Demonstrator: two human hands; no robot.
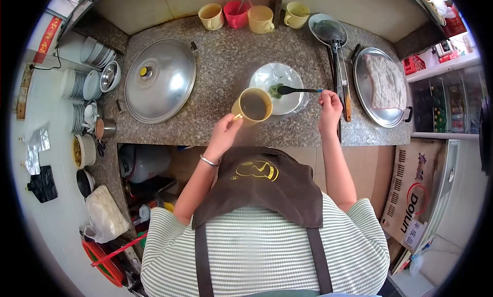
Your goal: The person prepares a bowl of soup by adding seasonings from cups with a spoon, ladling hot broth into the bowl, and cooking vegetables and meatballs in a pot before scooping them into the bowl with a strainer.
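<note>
My left hand [224,136] grips the handle of a yellow mug [252,106] with dark liquid in it. The mug is over the near left edge of a white plate [264,80], which looks covered in clear plastic. Chopped greens [276,91] lie on the plate. Pinched in my right hand [330,110] is the handle of a black spoon [298,90], whose bowl is at the greens.
Four mugs, one a red mug [236,14], line the back wall. A large lidded pan [160,81] is at left. Right of the plate lie a strainer [331,33] and a metal lid [363,86] with a folded cloth [385,82]. Stacked bowls [97,53] stand far left.
</note>
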